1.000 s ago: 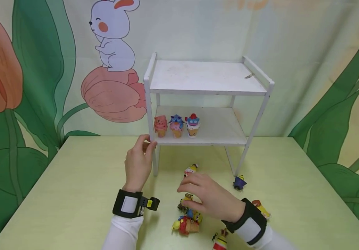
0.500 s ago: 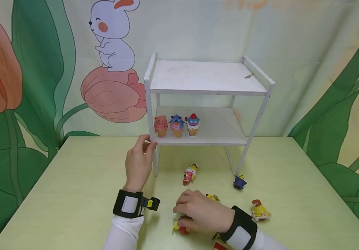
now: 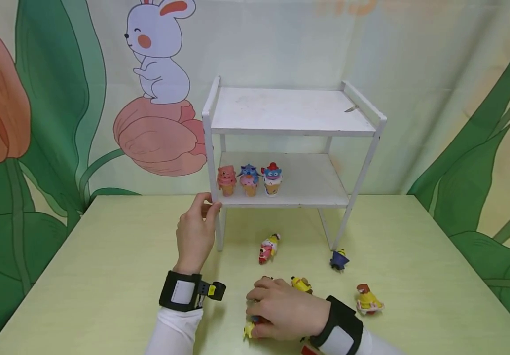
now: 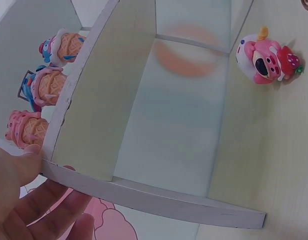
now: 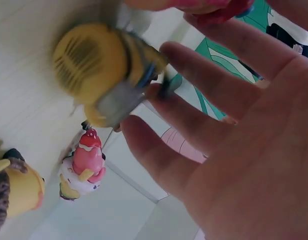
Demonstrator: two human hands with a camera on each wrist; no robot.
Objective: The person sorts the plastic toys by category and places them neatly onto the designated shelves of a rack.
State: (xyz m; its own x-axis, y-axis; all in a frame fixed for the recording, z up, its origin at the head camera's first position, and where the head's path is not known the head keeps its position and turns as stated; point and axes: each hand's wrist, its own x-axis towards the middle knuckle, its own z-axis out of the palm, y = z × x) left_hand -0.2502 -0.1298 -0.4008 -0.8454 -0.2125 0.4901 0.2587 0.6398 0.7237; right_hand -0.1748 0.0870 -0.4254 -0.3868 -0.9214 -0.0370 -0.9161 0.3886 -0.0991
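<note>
My left hand (image 3: 196, 231) pinches the front left leg of a white two-tier shelf (image 3: 281, 132), thumb at the lower board's corner and fingers behind the leg. My right hand (image 3: 288, 308) is low over a cluster of small toy figures, partly covering them. In the right wrist view its fingers are spread and fairly straight, the fingertips at a blurred yellow minion figure (image 5: 91, 62). A pink and red figure (image 5: 209, 7) shows at the top edge there. A yellow head (image 3: 249, 330) sticks out beside the thumb in the head view.
Three ice-cream-cone figures stand on the lower board: pink (image 3: 226, 180), blue-and-pink (image 3: 249, 180), blue with red hat (image 3: 272, 179). Around the right hand lie a strawberry-holding figure (image 3: 269, 248), a blue-caped one (image 3: 339, 260), a yellow one (image 3: 301, 284) and a red-haired one (image 3: 369, 299).
My right hand has come down and nearer, onto the cluster of figures. The strawberry-holding figure and the yellow one behind the hand are now uncovered. My left hand stays on the shelf leg.
</note>
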